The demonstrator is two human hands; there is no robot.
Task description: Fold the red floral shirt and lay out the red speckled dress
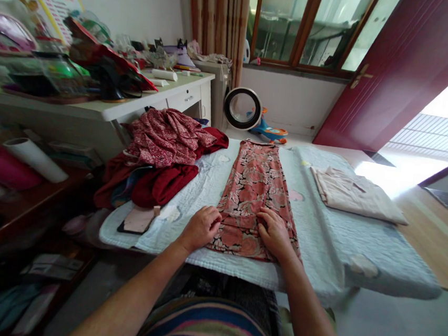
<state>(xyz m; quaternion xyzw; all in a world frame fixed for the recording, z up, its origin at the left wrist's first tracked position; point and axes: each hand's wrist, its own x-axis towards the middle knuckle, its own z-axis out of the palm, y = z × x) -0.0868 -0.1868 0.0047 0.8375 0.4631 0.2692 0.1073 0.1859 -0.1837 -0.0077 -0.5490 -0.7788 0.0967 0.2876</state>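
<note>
A long rust-red floral garment (252, 184), patterned with pale leaves and black, lies flat in a narrow strip on the pale blue quilted cover (319, 251). Its narrower end points away from me. At the near left edge, my left hand (202, 226) has its fingers curled in against the cloth; the fingertips are partly hidden. My right hand (275, 233) rests on the near right part, fingers loosely bent and thumb apart, touching the fabric from above.
Left of the garment are a heap of red patterned clothes (167, 136) and a small pink folded piece (138, 219). A folded beige garment (354, 194) lies right. Beyond stand a cluttered white desk (186, 101), a washing machine with its round door (242, 109) open, and a blue-orange ride-on toy (269, 131).
</note>
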